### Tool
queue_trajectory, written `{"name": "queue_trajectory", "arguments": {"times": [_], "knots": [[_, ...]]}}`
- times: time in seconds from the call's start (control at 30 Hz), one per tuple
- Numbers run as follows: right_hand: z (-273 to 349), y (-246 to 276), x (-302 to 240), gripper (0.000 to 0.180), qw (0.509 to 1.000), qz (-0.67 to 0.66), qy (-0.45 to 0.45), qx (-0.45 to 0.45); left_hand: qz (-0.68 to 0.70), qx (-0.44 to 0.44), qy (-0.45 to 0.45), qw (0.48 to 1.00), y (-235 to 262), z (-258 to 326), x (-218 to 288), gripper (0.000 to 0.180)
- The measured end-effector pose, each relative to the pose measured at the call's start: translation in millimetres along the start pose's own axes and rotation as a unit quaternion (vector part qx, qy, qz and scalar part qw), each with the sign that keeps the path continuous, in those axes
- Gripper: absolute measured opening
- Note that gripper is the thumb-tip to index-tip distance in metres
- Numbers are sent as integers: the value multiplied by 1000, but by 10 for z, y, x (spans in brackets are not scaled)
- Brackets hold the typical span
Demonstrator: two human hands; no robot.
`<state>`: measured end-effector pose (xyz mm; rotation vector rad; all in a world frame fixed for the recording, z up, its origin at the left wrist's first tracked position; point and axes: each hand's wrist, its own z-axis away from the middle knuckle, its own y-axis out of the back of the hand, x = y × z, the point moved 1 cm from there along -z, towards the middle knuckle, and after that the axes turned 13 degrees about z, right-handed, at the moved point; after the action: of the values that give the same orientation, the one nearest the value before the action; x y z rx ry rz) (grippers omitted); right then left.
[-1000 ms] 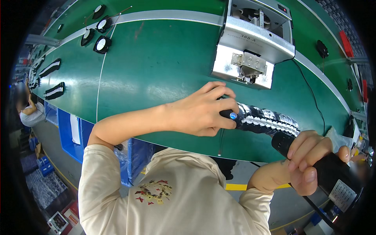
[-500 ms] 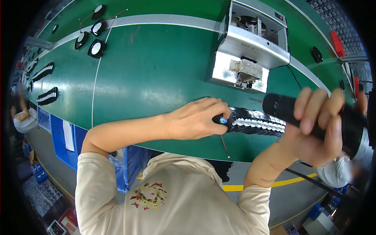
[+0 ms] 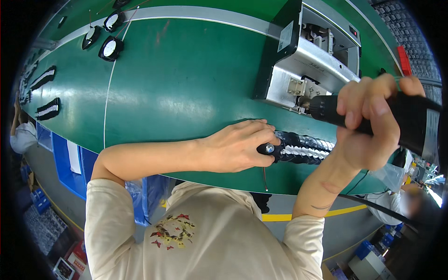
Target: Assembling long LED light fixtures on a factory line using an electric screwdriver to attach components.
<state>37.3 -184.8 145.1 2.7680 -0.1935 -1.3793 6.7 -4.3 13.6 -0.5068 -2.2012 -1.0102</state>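
Note:
My left hand (image 3: 235, 147) rests on the green bench (image 3: 186, 88), gripping the near end of a long black ribbed part with white inserts (image 3: 301, 149). A shiny screw head (image 3: 269, 148) shows at that end, right by my fingers. My right hand (image 3: 368, 123) is closed around a black electric screwdriver (image 3: 373, 114), held level above the ribbed part. Its tip points left, toward the metal screw feeder machine (image 3: 308, 60). A thin metal rod (image 3: 264, 178) lies at the bench's near edge below my left hand.
Round black-rimmed dials (image 3: 110, 47) lie at the far left of the bench, with more black ribbed strips (image 3: 47, 108) along its left edge. A black cable (image 3: 373, 210) hangs from the screwdriver. Another person (image 3: 23, 135) sits at the left. Blue crates (image 3: 70, 158) stand under the bench.
My right hand has lifted the screwdriver up and away from the ribbed part, swinging its tip toward the feeder machine. My left hand has stayed on the part's end.

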Motion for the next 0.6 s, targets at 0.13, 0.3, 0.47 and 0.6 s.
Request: {"name": "queue_trajectory", "arguments": {"times": [0.13,0.3,0.47,0.6], "knots": [[150,-1,-76,48,999,-29,7,-44,13,16,6,1000,-10,12,13,20],[528,121,-308,60,994,-60,-66,-65,-7,0,7,1000,-10,29,23,16],[605,37,-189,54,995,-66,-67,-19,2,1,10,1000,3,21,34,13],[612,32,-151,51,994,-55,-93,-21,7,5,13,1000,-25,17,20,12]]}}
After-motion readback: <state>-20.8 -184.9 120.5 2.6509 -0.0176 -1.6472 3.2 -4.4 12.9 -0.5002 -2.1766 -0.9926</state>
